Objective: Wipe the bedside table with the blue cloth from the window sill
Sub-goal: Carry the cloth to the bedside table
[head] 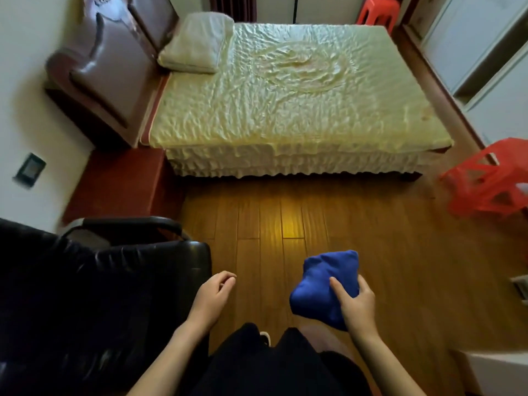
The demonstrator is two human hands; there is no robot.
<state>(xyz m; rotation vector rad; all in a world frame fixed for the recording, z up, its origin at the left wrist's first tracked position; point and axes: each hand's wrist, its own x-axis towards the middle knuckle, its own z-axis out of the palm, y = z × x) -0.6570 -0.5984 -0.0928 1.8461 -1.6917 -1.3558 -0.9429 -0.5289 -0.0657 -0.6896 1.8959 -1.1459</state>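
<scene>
Two hands, right (357,305) gripping one blue cloth (320,290)

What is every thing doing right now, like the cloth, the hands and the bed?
blue cloth: bunched up, held above the floor
right hand: gripping the cloth
left hand: empty, fingers loosely curled
bedside table: top bare, not yet wiped
bed: made, cover wrinkled
pillow: lying at the headboard end

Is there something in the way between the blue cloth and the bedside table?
Nothing visible blocks it. The right hand holds the blue cloth over open wooden floor; the bedside table stands ahead-left by the bed. The black chair sits beside that path.
</scene>
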